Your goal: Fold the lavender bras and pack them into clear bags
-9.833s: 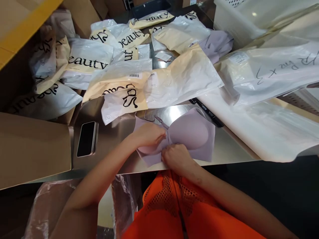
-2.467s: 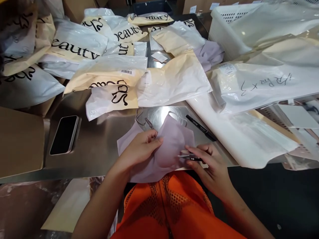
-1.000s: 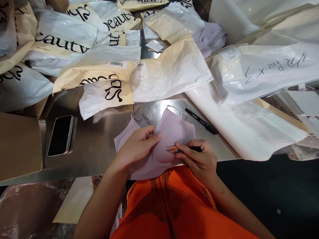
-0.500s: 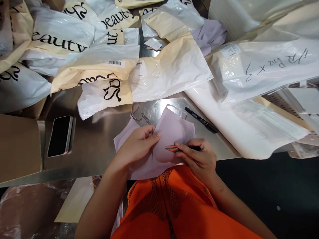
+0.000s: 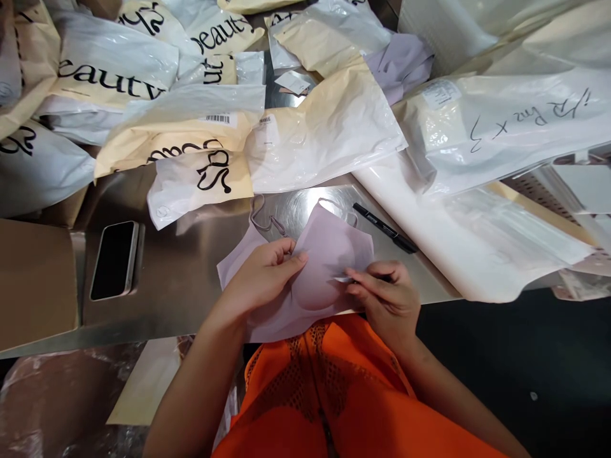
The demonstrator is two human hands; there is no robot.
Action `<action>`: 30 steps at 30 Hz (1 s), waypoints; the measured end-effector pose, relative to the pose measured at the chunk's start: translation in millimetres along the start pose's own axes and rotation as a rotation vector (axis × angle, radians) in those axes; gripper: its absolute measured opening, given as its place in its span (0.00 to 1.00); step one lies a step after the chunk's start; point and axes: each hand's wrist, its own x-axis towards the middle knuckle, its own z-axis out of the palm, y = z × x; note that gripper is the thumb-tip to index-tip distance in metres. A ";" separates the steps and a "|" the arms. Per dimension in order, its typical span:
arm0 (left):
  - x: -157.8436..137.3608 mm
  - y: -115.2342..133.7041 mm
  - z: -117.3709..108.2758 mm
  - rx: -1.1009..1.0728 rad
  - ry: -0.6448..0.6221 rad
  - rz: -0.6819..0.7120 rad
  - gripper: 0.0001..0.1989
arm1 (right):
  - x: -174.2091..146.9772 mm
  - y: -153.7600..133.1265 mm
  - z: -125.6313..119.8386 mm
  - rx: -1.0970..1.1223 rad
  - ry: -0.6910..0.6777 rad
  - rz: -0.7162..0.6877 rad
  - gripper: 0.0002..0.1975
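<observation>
A lilac bra (image 5: 329,254) lies over the front edge of the metal table, one moulded cup facing up and its thin straps toward the back. My left hand (image 5: 267,270) is closed on the fabric at the inner edge of that cup, thumb on top. Over the cup's right side, my right hand (image 5: 389,296) pinches slim pointed tweezers (image 5: 342,278). Only their bright tip shows, close to the fabric; whether it touches is unclear, and the fingers hide the rest. A black marker pen (image 5: 384,228) rests beyond the right hand.
A phone (image 5: 113,261) lies at left beside a cardboard box (image 5: 38,283). Printed plastic bags (image 5: 114,67) pile up along the back, with another lilac garment (image 5: 401,67) among them. White plastic sheeting (image 5: 458,254) and a large handwritten bag (image 5: 506,133) cover the right side.
My right hand has shifted slightly right and turned, so the tweezers' black handle no longer shows and less of the tip is visible. My left hand and the bra stay nearly still.
</observation>
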 end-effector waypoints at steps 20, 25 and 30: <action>-7.4 11.6 -2.3 0.019 -0.019 -0.032 0.19 | -7.7 10.0 -5.7 0.105 -0.054 0.119 0.15; -7.8 13.7 -0.8 -0.006 -0.054 -0.014 0.19 | -10.5 9.3 0.1 0.200 -0.100 0.198 0.19; -5.2 11.8 0.1 0.009 -0.012 -0.004 0.19 | -9.7 2.1 8.9 0.148 -0.100 0.442 0.27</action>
